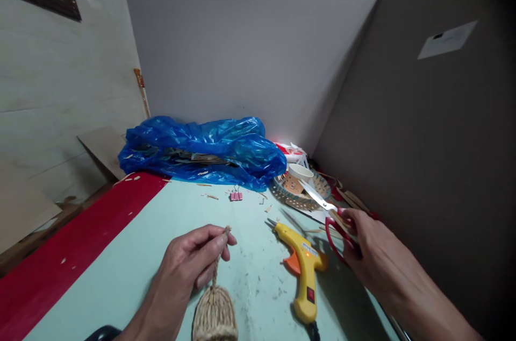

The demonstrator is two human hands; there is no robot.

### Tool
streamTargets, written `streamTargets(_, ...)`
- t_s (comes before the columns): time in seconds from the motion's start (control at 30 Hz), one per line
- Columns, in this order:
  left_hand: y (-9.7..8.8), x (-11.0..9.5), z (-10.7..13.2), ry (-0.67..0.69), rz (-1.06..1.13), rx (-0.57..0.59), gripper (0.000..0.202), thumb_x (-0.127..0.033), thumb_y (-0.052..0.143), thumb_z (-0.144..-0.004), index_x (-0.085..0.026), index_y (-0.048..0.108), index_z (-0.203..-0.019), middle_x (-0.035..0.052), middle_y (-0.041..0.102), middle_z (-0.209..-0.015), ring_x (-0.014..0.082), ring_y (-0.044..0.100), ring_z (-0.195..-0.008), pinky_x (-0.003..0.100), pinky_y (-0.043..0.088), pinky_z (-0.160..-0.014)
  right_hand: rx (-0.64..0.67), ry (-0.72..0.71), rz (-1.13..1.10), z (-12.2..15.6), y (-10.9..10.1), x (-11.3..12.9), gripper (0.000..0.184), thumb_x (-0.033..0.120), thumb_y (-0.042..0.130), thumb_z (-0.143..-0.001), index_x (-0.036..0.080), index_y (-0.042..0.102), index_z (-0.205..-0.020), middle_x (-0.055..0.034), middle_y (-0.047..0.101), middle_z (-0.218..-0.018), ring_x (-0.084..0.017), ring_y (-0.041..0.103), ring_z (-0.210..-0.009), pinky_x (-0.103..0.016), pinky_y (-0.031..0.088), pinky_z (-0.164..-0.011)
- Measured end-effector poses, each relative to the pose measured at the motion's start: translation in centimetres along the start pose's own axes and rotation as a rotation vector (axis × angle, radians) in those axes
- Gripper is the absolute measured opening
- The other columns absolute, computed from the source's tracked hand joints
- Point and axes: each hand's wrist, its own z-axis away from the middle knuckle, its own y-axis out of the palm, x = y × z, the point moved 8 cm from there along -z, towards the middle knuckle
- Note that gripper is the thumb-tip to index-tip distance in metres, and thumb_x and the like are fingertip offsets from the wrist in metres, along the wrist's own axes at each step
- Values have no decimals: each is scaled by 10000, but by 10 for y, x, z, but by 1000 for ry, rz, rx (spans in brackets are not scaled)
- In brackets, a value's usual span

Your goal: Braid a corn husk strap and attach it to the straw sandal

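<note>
Pinched between the thumb and fingers of my left hand is a thin braided cord, its short end poking out above the fingertips. From the cord hangs a straw-coloured woven piece with a rounded top, cut off by the bottom of the view. My right hand grips a pair of scissors by red handles, blades pointing up and left over a woven tray. Between my hands a yellow hot glue gun with an orange trigger lies on the table, its nozzle toward the upper left.
A blue plastic bag holding dry strips lies at the back. A pink binder clip and loose scraps are in front of it. The woven tray bears a tape roll. Grey panels stand behind and at the right.
</note>
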Motion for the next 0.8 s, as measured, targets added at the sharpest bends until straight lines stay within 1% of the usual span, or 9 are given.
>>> streamTargets(0.1,0,1,1,-5,3,-4,209,-370,685,-807,-167,721,-772,-12,607,-708,25,274,-462,205,191,-459,74,-14,-267,-2,-17,14,341,221,465,-810,137,507,-1138,-115,678,-841,-227,660,-658,-295,527,-548)
streamTargets(0.17,0,2,3,-17,10,0,211,-369,697,-794,-164,727,-754,-8,610,-705,32,280,-476,201,193,-459,172,-78,-475,-2,-27,37,363,282,463,-892,166,473,-1235,-80,682,-861,-198,673,-673,-250,535,-543)
streamTargets(0.2,0,2,4,-25,10,2,209,-367,705,-786,-164,731,-743,-5,614,-705,36,284,-483,199,198,-459,175,-117,-554,-1,-34,51,371,292,469,-905,180,468,-1259,-59,682,-838,-187,672,-662,-229,529,-520)
streamTargets(0.23,1,3,5,-33,11,6,202,-363,713,-778,-167,736,-736,-2,620,-707,41,293,-490,198,209,-460,190,-147,-611,0,-39,65,352,302,517,-902,208,499,-1241,-45,689,-861,-179,677,-686,-216,539,-547)
streamTargets(0.3,0,4,7,-50,16,-3,183,-361,720,-773,-183,745,-736,0,631,-709,57,338,-513,197,248,-472,212,-199,-655,3,-45,92,266,318,654,-837,234,600,-1084,-32,695,-881,-168,668,-688,-202,546,-571)
streamTargets(0.4,0,8,9,-63,-1,4,155,-358,733,-759,-204,747,-748,2,645,-723,89,434,-576,201,308,-506,206,-196,-655,7,-46,115,285,329,769,-711,223,633,-938,-53,677,-916,-187,648,-725,-240,557,-625)
streamTargets(0.53,9,8,8,-30,-66,116,157,-351,724,-764,-197,745,-742,4,640,-723,124,518,-648,208,379,-561,329,-121,-597,8,-33,121,266,381,781,-682,222,647,-848,-50,658,-881,-190,621,-705,-264,533,-597)
streamTargets(0.63,17,1,8,65,-102,174,163,-340,681,-783,-206,754,-725,12,659,-735,160,573,-722,227,442,-657,396,-157,-628,10,-26,123,286,370,796,-662,220,672,-871,-41,657,-840,-177,607,-657,-254,517,-565)
streamTargets(0.8,19,0,13,75,-155,172,107,-306,681,-770,-245,758,-729,-8,651,-710,156,574,-677,230,453,-633,356,-162,-669,13,-23,123,336,337,803,-660,228,679,-952,-30,667,-841,-174,617,-667,-257,518,-593)
